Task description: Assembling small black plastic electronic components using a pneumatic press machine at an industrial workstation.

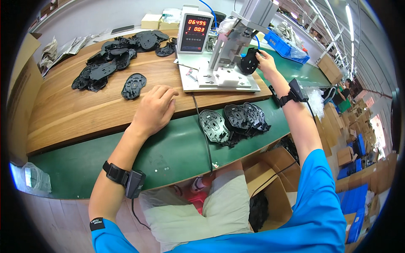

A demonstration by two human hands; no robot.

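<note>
My right hand grips a black plastic mouse shell beside the bench press, to the right of its white fixture block. My left hand rests near the front edge of the wooden board, fingers loosely bent, thumb apart, with nothing seen in it. Just beyond it lies a single black mouse base. A heap of similar black shells spreads over the board's far left. Several mouse shells with their ribbed insides up sit on the green tabletop in front of the press.
A counter box with a lit red display stands left of the press. One black cable hangs across the table edge. Blue bin sits at the back right. Below the table is an open cardboard box. Another person is far right.
</note>
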